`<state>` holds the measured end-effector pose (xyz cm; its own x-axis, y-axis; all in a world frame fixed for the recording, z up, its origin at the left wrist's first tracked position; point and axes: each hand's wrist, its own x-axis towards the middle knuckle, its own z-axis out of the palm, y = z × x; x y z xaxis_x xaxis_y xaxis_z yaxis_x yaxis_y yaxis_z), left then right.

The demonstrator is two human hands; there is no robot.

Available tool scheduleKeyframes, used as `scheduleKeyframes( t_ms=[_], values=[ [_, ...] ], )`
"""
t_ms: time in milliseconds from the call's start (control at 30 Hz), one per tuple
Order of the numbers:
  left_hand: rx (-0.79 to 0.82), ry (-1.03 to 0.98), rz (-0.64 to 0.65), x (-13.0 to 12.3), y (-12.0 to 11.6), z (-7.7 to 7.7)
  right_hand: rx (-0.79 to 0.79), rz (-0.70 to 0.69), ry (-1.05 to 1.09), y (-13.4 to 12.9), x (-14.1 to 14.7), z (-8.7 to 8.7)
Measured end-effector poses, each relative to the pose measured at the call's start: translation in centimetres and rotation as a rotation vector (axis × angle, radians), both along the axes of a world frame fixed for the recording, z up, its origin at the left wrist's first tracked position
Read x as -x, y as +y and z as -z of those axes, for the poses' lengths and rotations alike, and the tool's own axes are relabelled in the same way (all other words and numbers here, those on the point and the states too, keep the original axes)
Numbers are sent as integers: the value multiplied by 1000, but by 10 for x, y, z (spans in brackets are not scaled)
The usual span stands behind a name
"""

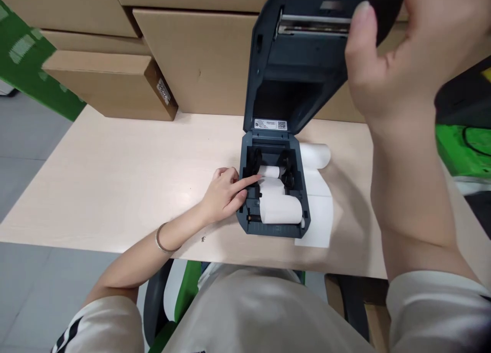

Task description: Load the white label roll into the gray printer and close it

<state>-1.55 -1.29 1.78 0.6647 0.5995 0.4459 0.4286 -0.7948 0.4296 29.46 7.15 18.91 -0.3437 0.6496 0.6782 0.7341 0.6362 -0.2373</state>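
A dark grey label printer [243,210] stands on the table with its lid [307,61] raised. Inside it a small white paper roll [270,171] sits between black holders, and a strip of white paper [282,210] runs from it and curls over the front. My left hand [226,192] rests at the printer's left side, index finger stretched to the paper by the roll, the other fingers loosely bent and holding nothing. High at the right, my right hand [399,51] grips the lid's edge, thumb on its inner face; its other fingers are hidden.
A loose white paper strip [320,210] lies curled along the printer's right side. Large cardboard boxes [199,61] line the table's back, with a smaller carton [103,82] at the left. A green item [464,151] and a dark object [466,97] are at the right.
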Motion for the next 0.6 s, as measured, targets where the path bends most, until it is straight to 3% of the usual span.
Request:
scheduleKeyframes(
  t_ms=[67,133,200,267,333,467,600],
  values=[
    [1,24,4,0,1,-1,-132,243,-102,11,7,-10],
    [24,40,10,-1,2,-1,-151,357,-191,13,11,-13],
    [48,34,20,-2,2,-1,-192,399,-230,7,14,-8],
    [70,12,31,-2,2,0,-346,393,-266,-5,18,6],
    [92,-20,42,-2,1,1,-414,223,-383,-18,25,26],
    [92,-73,46,-3,1,3,-99,-200,-678,-35,39,68],
    [83,-78,33,-4,2,5,321,-239,-671,-37,44,95]
  ],
)
